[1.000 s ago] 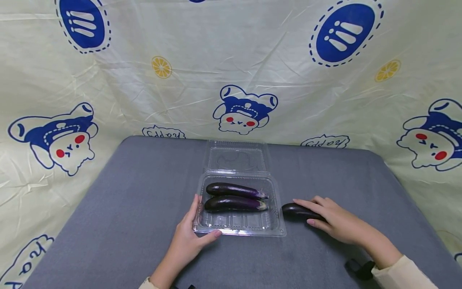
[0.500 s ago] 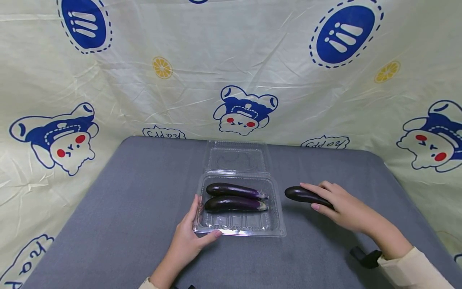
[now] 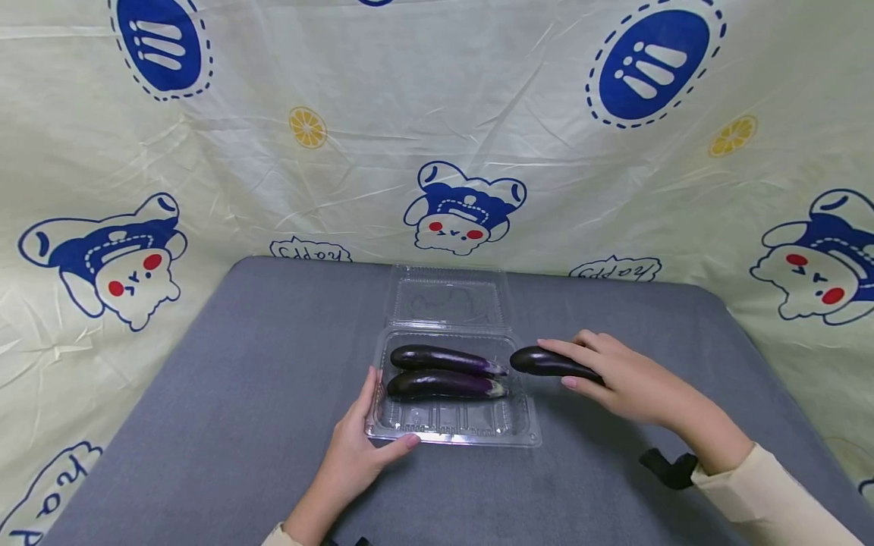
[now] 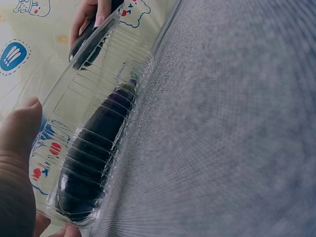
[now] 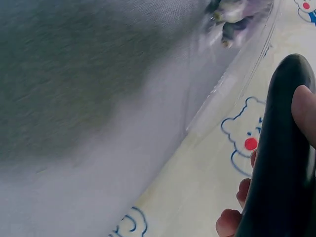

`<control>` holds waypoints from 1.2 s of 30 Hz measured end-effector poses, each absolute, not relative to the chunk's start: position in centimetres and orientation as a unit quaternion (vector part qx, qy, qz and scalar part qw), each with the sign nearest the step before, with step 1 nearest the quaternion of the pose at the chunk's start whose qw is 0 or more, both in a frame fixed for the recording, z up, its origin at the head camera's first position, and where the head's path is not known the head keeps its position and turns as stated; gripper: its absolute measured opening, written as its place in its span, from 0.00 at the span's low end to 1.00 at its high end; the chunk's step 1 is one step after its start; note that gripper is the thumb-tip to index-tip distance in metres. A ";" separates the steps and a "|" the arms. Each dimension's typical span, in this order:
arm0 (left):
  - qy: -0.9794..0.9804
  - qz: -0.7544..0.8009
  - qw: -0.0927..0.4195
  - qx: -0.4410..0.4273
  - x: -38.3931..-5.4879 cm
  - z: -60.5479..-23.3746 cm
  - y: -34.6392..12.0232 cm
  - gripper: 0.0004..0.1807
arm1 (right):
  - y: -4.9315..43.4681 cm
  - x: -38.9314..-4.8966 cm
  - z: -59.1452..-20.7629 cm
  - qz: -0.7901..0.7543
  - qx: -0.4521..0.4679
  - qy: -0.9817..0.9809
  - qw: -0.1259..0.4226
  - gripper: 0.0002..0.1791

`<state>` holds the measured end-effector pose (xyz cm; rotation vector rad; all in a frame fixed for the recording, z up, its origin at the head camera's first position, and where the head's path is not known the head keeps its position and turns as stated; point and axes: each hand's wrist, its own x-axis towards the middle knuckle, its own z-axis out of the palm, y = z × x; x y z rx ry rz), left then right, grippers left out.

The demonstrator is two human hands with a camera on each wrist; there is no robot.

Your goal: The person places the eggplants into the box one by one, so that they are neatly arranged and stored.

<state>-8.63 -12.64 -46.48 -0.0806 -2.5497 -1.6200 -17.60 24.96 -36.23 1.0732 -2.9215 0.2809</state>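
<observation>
My right hand [image 3: 624, 383] grips a dark purple eggplant [image 3: 549, 362], thumb on one side and fingers on the other. The eggplant's rounded end hangs over the right rim of a clear plastic clamshell container [image 3: 471, 440]. In the right wrist view, the held eggplant [image 5: 284, 153] points upward, its stem end hidden. Two more eggplants, a rear one [image 3: 440, 358] and a front one [image 3: 440, 384], lie side by side in the container, stem ends to the right. My left hand [image 3: 351, 451] holds the container's front left corner, thumb along the front rim and fingers at the left side.
The container's clear lid [image 3: 447, 296] lies folded back, close to the far edge of the grey cloth-covered table [image 3: 287, 341]. Behind the table hangs a pale curtain [image 3: 369, 197] with cartoon prints. A black strap [image 3: 669, 470] hangs by the right sleeve.
My right hand has lifted the third eggplant off the table beside the container, then carried it left to the container's right rim. The left hand and the container have stayed put.
</observation>
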 end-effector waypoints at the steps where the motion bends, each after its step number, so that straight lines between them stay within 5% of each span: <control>1: -0.842 -0.536 0.060 -0.027 -8.6 -46.5 -12.6 0.65 | 24.6 -17.7 -36.2 0.090 0.347 -0.933 0.007 0.30; 36: -0.843 -0.533 0.068 -0.035 -8.7 -46.6 -12.7 0.65 | 16.3 -17.7 -36.5 0.053 0.451 -0.888 -0.075 0.28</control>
